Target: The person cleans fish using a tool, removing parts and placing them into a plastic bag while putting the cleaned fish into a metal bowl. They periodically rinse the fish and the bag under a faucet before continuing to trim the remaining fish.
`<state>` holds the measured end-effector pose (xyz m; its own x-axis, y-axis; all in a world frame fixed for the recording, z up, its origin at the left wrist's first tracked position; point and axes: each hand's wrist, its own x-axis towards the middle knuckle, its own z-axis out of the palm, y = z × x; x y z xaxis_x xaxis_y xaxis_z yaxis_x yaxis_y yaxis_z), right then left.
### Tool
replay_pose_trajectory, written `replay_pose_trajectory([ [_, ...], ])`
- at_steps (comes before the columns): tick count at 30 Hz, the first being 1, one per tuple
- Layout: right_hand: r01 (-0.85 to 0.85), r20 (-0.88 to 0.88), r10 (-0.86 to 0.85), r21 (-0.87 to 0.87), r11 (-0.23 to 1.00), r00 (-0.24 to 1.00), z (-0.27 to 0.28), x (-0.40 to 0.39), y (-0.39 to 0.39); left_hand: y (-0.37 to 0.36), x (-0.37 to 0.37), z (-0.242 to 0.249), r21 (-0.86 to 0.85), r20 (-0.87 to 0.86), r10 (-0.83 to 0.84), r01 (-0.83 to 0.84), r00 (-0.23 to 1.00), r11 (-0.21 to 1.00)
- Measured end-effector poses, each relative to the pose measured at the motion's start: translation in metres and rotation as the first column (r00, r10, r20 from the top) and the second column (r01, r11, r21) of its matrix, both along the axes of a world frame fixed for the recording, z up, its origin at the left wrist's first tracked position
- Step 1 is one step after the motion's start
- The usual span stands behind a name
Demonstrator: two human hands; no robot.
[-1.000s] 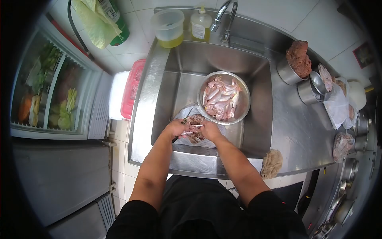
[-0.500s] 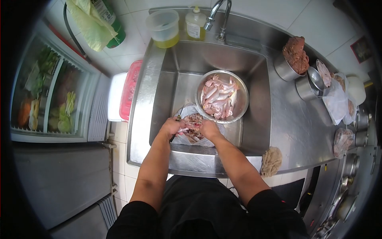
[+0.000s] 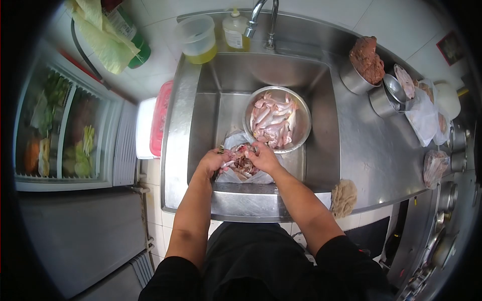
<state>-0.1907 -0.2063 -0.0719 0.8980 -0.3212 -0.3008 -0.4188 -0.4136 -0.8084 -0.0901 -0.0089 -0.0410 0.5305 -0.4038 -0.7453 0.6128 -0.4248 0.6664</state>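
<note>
At the centre of the frame, what seems to be a fish (image 3: 231, 163) is held low over an open bag (image 3: 267, 176), perhaps so that drips are caught with the scraps (image 3: 244, 170). It is gripped by the closed fingers of the left hand (image 3: 212, 161), while its reddish end is pinched by the right hand (image 3: 265, 158), probably for steadiness; whether a tool is also held cannot be told. The bowl (image 3: 309, 125) of other fish (image 3: 273, 120) is set just beyond, right of centre in the sink (image 3: 325, 125), apparently for easy reach. A cloth (image 3: 344, 197) is left at the lower right edge, presumably kept handy for wiping
</note>
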Motion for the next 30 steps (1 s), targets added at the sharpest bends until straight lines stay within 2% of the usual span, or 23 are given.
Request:
replay_pose_trajectory([
  [1, 0.01, 0.05, -0.013, 0.049, 0.999, 0.999, 0.0, -0.001, 0.002, -0.002, -0.001, 0.003, -0.001, 0.003, -0.023, 0.023, 1.0, 1.0],
  [4, -0.008, 0.28, 0.076, -0.237, 0.972, 0.957, -0.018, -0.001, 0.006, -0.005, -0.002, 0.002, -0.005, -0.002, -0.114, 0.114, 0.993, 0.993],
  [10, -0.163, 0.075, 0.166, -0.039, 0.986, 0.983, -0.012, -0.001, 0.001, -0.005, -0.004, -0.002, -0.01, 0.006, -0.228, 0.229, 0.974, 0.973],
  [13, -0.208, 0.043, 0.215, -0.118, 0.971, 0.976, -0.012, 0.001, 0.0, -0.004, -0.004, -0.006, -0.023, -0.011, -0.24, 0.24, 0.971, 0.971],
  [17, -0.111, 0.073, 0.127, -0.195, 0.974, 0.989, -0.018, 0.005, 0.004, -0.007, -0.005, -0.006, 0.003, -0.054, -0.183, 0.184, 0.982, 0.983],
  [21, 0.014, 0.1, -0.011, -0.035, 0.999, 0.995, -0.014, 0.006, 0.001, -0.004, -0.003, 0.001, -0.002, -0.076, -0.143, 0.144, 0.987, 0.99],
  [24, 0.1, 0.124, -0.103, 0.036, 0.994, 0.987, -0.032, 0.006, -0.003, -0.003, -0.003, 0.003, -0.01, -0.079, -0.128, 0.127, 0.989, 0.992],
  [27, 0.262, -0.143, -0.229, 0.293, 0.919, 0.963, -0.023, 0.007, -0.009, -0.003, -0.003, 0.003, -0.025, -0.089, -0.116, 0.114, 0.989, 0.993],
  [30, 0.417, -0.348, -0.291, 0.378, 0.826, 0.891, -0.023, 0.009, -0.015, 0.001, 0.0, 0.003, -0.073, -0.139, -0.065, 0.055, 0.988, 0.996],
])
